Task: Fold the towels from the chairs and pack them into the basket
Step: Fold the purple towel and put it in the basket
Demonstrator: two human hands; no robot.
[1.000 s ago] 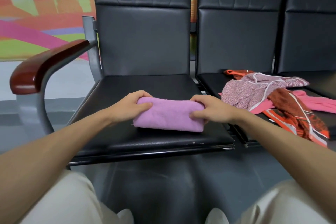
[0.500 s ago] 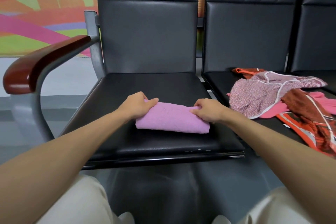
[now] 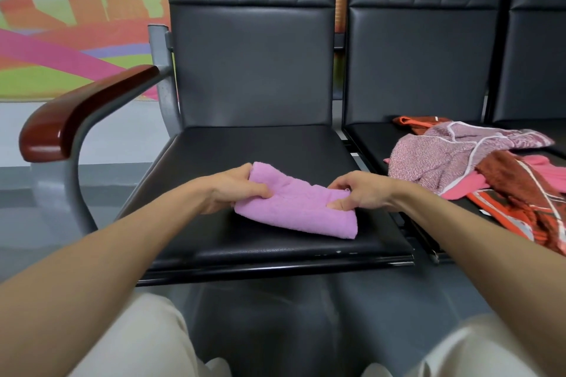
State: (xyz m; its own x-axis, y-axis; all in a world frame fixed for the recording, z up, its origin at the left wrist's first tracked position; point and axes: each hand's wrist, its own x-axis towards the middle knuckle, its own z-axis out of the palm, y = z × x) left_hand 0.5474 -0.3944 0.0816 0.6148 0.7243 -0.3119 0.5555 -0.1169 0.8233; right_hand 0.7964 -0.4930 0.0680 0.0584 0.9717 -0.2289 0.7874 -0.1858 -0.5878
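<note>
Folded lilac towel (image 3: 294, 208) lies across the front half of the black seat (image 3: 260, 147), on the chair with the wooden armrest (image 3: 82, 113). Left hand (image 3: 235, 190) grips its left end, fingers curled round the cloth. Right hand (image 3: 364, 190) pinches the right end, thumb pressed on the cloth. Next seat (image 3: 370, 138) to the right holds a loose heap: speckled pink towel (image 3: 453, 156), rust-red towel (image 3: 514, 184), bright pink towel (image 3: 462, 191).

Armrest (image 3: 88, 110) blocks left; cloth pile (image 3: 477, 168) crowds right.
</note>
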